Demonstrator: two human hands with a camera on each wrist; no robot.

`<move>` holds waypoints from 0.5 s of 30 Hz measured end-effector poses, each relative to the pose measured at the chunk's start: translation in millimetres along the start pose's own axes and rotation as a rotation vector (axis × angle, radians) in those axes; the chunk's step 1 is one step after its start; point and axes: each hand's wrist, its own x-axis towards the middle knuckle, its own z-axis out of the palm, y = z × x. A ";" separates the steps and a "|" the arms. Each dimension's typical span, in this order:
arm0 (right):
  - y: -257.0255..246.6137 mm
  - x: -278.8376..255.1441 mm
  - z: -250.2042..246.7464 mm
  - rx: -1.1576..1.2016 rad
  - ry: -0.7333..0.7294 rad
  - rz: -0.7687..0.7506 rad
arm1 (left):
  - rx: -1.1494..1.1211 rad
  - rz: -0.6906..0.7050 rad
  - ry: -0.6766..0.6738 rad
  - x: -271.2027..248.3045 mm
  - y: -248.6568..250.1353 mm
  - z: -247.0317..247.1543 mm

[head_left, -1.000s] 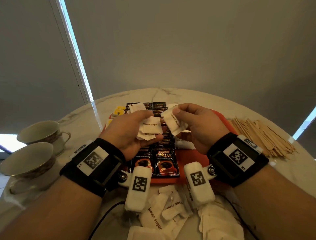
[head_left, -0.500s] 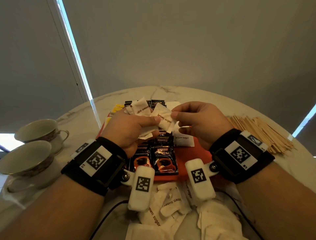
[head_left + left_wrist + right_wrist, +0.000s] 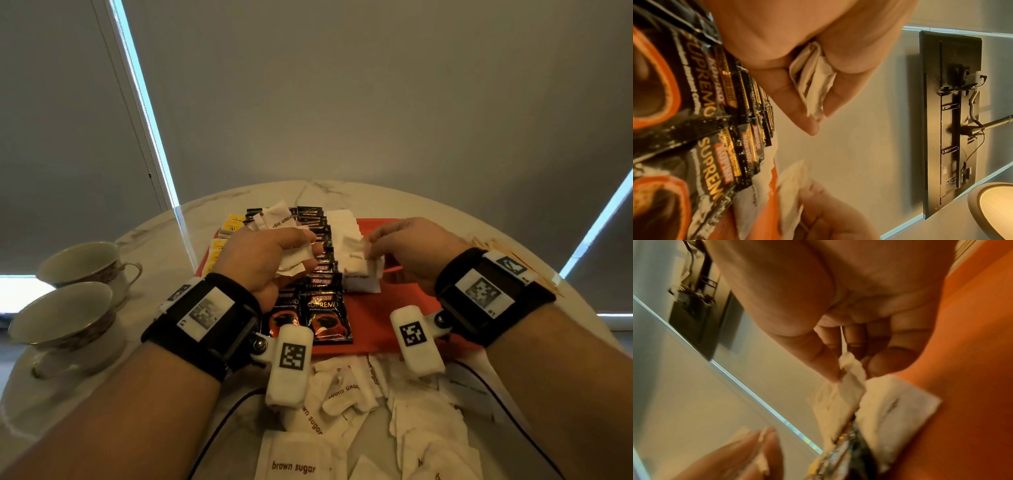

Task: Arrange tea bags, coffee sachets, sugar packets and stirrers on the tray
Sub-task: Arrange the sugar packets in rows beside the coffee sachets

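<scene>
- The left hand (image 3: pixel 270 253) is curled round a bunch of white sugar packets (image 3: pixel 294 262), thumb and fingers closed on them; more packets from the same bunch stick up beyond its knuckles at 12 o'clock.
- The left wrist view shows the folded paper edges wedged between the fingers (image 3: pixel 791 97) and the palm.
- The right hand (image 3: pixel 407 251) pinches a single sugar packet (image 3: pixel 359 253) between thumb and fingertips, holding it low over the orange tray (image 3: pixel 376 318).
- In the right wrist view that pinched packet (image 3: pixel 840 395) hangs just above another white packet (image 3: pixel 898 410) lying flat on the tray.
- At 9 o'clock from the right hand, black coffee sachets (image 3: pixel 325 308) lie in overlapping rows down the middle of the tray.
- White packets lie in a column on the tray just beside the sachets, at 3 o'clock of them.
- Yellow tea bags (image 3: pixel 219 250) sit at the tray's 9 o'clock edge.
- Loose brown sugar packets (image 3: pixel 298 462) are heaped on the marble table (image 3: pixel 154 240) at 6 o'clock of the tray.
- Wooden stirrers (image 3: pixel 493 245) lie on the table at 3 o'clock, partly hidden by the right wrist.
- Two teacups (image 3: pixel 78 263) stand at 9 o'clock, well apart from the tray.
</scene>
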 end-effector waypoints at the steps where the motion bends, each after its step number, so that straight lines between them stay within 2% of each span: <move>1: 2.0 -3.0 -2.4 -0.057 0.009 0.029 | -0.003 -0.004 0.004 0.8 0.3 -0.5; 7: 8.4 -8.7 -5.8 -0.277 0.028 0.172 | 0.003 -0.021 0.008 -0.2 0.7 -1.6; 15: 2.0 -5.0 1.6 -0.395 -0.008 0.175 | 0.039 -0.038 -0.001 -0.9 0.9 -1.5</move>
